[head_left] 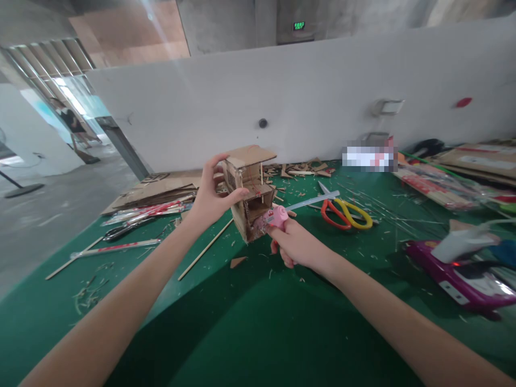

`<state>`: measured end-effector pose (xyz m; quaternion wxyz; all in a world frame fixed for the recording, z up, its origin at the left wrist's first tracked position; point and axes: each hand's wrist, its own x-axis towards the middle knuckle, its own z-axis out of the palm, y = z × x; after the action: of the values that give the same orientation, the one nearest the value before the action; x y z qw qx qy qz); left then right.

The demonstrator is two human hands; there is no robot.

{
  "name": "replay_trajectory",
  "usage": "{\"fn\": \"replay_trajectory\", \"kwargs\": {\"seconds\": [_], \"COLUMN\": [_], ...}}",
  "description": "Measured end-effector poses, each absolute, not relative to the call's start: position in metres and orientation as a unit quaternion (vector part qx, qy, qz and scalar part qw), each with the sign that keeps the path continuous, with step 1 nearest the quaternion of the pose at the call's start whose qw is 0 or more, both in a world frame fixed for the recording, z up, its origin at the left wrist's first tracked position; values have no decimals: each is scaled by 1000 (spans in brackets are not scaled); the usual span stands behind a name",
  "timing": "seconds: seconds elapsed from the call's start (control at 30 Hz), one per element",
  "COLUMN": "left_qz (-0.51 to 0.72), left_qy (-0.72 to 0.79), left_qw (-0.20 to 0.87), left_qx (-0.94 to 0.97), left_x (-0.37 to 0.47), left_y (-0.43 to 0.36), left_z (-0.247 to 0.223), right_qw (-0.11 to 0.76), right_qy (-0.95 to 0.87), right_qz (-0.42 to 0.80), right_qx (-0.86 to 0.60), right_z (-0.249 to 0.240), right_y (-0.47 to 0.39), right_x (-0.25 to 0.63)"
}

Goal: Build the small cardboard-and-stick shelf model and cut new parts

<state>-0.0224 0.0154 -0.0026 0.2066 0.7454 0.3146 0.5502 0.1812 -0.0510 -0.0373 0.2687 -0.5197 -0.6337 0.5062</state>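
Observation:
A small cardboard structure with a flat top and open compartments is held above the table, tilted. My left hand grips its left side, thumb across the front and fingers behind. In my right hand is a pink glue gun, its front end against the lower compartment; the exact tip is hard to make out. A translucent glue stick sticks out of the gun's back toward the upper right. Orange and yellow scissors lie just right of the gun.
A purple power strip with a white plug sits at the right. Cardboard sheets, wrapped sticks and a loose wooden stick lie on the left. Cardboard scraps line the back by the white wall. A person is far left.

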Motion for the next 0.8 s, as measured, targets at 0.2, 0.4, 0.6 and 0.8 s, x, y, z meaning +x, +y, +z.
{"fn": "replay_trajectory", "kwargs": {"seconds": [0.2,0.4,0.6,0.8], "left_qz": [547,544,543,543], "left_qy": [329,331,330,323], "left_qw": [206,209,211,203], "left_qx": [742,742,743,748], "left_x": [-22,-21,-21,-22], "left_y": [14,12,13,13], "left_z": [-1,1,0,1], "right_qw": [272,269,266,266], "right_qy": [-638,-635,-622,-617], "right_qz": [508,506,520,524], "right_qx": [-511,-517,-520,-523], "right_z": [-38,-39,-37,-38], "right_y": [-51,-51,-54,-53], "right_x": [182,182,182,182]}}
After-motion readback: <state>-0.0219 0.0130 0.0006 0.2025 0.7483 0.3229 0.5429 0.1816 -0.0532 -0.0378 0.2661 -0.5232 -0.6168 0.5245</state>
